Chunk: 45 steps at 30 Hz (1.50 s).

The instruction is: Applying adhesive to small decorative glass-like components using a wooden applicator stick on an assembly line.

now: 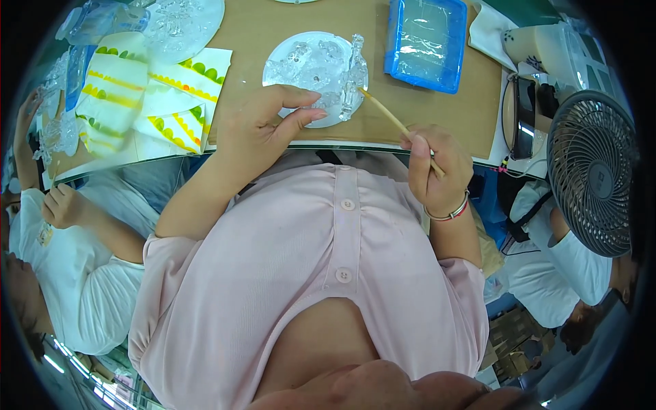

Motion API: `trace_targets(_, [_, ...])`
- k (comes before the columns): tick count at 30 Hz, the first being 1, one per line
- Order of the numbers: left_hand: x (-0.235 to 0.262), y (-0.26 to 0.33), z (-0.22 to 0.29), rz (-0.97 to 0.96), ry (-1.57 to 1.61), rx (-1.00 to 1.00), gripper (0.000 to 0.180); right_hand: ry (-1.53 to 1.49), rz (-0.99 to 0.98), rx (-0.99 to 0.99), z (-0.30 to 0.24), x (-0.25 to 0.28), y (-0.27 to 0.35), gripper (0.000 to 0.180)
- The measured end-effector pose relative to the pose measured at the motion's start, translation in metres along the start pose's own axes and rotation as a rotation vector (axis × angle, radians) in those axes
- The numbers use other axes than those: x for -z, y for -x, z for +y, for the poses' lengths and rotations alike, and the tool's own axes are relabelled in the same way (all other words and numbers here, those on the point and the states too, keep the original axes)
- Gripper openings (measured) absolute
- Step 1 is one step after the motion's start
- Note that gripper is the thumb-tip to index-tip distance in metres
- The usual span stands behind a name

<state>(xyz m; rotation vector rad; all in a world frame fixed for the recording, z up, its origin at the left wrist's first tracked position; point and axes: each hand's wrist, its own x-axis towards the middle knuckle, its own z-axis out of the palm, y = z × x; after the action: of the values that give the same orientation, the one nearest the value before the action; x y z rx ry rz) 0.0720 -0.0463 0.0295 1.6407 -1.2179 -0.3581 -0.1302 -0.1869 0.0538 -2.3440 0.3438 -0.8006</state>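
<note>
A white round plate holds several small clear, glassy pieces. A long clear figure-like piece lies along its right side. My right hand grips a thin pale wooden stick, its darker tip beside or touching the long clear piece; I cannot tell which. Over the plate's lower left is my left hand, thumb and forefinger apart with a narrow gap. Nothing shows between those fingertips, though a tiny clear piece would be hard to see.
A blue-rimmed box stands right of the plate on brown board. Patterned paper towels and another plate of clear pieces lie left. A black fan and phone are right. Co-worker's hand is left.
</note>
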Motion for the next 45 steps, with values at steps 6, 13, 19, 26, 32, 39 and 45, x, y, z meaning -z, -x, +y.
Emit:
trace_targets(6, [-0.009, 0.0, 0.001, 0.052, -0.057, -0.075, 0.017, -0.079, -0.153, 0.076, -0.006, 0.005, 0.003, 0.003])
trace_targets(13, [-0.022, -0.013, -0.006, 0.097, -0.078, -0.224, 0.019, 0.031, -0.089, 0.103, -0.008, 0.003, 0.001, 0.006])
trace_targets(19, [-0.026, -0.017, -0.01, 0.072, -0.048, -0.263, 0.021, -0.061, -0.1, 0.111, -0.015, -0.008, 0.007, 0.009])
trace_targets(26, [-0.021, -0.016, -0.008, 0.04, 0.012, -0.203, 0.018, -0.057, -0.084, 0.07, -0.009, -0.004, 0.002, 0.005])
trace_targets(32, [-0.01, -0.016, 0.0, -0.045, -0.043, -0.162, 0.016, 0.12, 0.012, -0.104, 0.006, 0.008, -0.003, 0.008])
trace_targets(39, [-0.002, -0.009, 0.003, -0.051, -0.012, -0.061, 0.015, 0.058, -0.05, 0.102, 0.006, 0.009, -0.004, 0.004])
trace_targets(45, [0.027, -0.021, -0.002, -0.252, 0.39, 0.277, 0.01, -0.173, -0.201, 0.142, 0.002, -0.001, -0.007, 0.002])
